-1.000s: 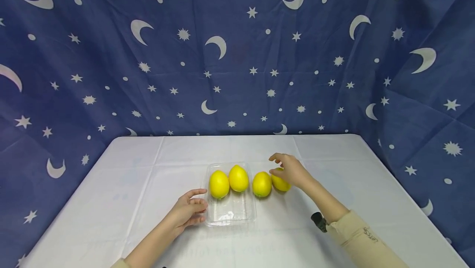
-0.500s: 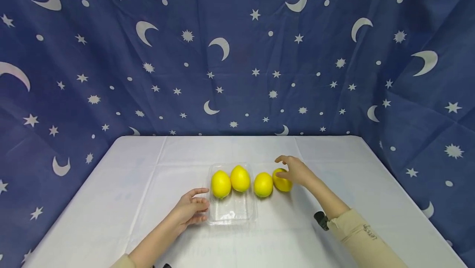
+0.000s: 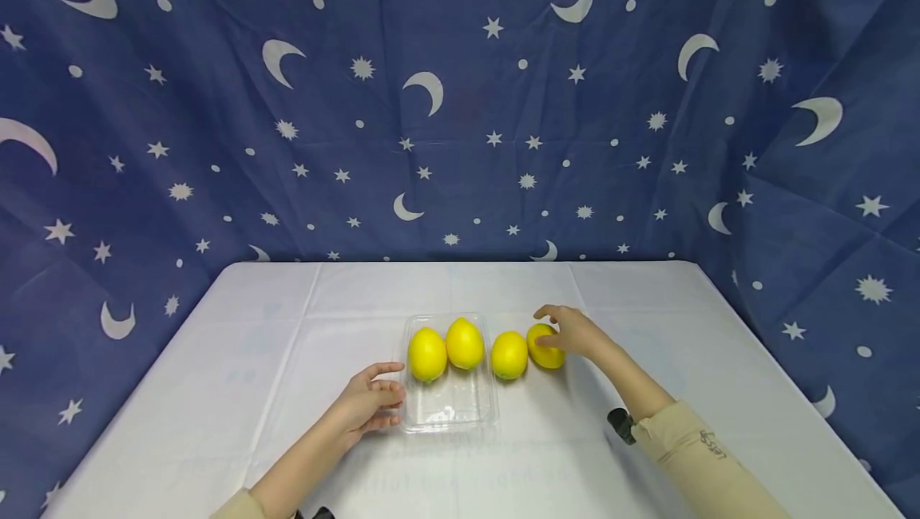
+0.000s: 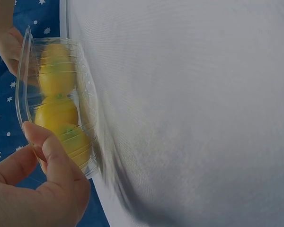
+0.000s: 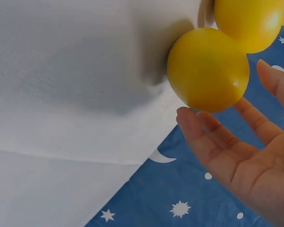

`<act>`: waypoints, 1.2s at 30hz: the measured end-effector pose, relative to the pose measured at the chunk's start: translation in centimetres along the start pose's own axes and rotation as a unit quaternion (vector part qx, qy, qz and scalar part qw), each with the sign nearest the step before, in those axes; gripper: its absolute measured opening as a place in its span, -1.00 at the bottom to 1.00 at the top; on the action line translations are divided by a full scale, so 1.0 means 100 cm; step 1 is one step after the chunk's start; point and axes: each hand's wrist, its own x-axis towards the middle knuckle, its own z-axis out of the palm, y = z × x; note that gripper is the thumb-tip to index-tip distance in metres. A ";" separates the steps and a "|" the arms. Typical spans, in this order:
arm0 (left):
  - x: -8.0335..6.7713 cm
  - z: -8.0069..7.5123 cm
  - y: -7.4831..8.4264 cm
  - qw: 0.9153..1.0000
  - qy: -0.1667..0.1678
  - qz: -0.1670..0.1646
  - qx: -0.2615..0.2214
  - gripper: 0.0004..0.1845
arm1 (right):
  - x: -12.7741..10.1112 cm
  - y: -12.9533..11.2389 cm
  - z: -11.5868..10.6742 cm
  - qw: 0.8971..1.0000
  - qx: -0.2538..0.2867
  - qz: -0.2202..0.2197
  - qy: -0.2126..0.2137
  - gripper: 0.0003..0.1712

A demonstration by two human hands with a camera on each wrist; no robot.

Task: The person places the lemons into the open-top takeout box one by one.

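**Lemons in a row, one under my right hand**

Lemons, four of them, sit in a line across the white table [image 3: 251, 343]. The two on the left, one [image 3: 427, 354] and its neighbour [image 3: 464, 343], lie inside the clear plastic tray [image 3: 451, 411], at its far end. A third lemon [image 3: 509, 355] rests on the cloth just outside the tray's right wall, and the fourth lemon [image 3: 542, 347] is just beside it, further right.

My right hand [image 3: 571, 331] is at that fourth lemon. The fingers [image 5: 213, 137] are spread and only gently bent, cupping round the far side of the fruit; in the right wrist view the fingertips lie against or right next to its skin, and I cannot tell for sure that they press it. Nothing is gripped: the lemon sits on the table, and the hand is loose about it.

My left hand [image 3: 370, 406] is at the tray's near left corner. From the left wrist view my thumb [image 4: 52, 156] rests on the tray's rim with the other fingers curled below it, so I have the edge held lightly between them. Behind the table hangs a blue curtain [image 3: 460, 104] printed with white moons and stars.
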 end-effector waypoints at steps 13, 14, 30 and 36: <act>-0.002 0.001 0.000 1.000 0.016 -0.002 0.004 -0.51 | 0.001 -0.001 0.004 0.999 0.024 0.026 -0.007 -0.54; -0.002 0.001 0.001 1.000 0.018 -0.001 0.004 -0.51 | 0.001 0.000 0.004 0.999 0.024 0.025 -0.006 -0.54; -0.001 0.004 0.001 0.999 0.034 -0.012 -0.007 -0.52 | 0.001 0.000 0.007 0.999 0.030 0.024 -0.003 -0.53; 0.000 0.004 0.001 0.999 0.036 -0.011 -0.007 -0.52 | 0.000 -0.003 0.007 0.999 0.026 0.021 -0.003 -0.54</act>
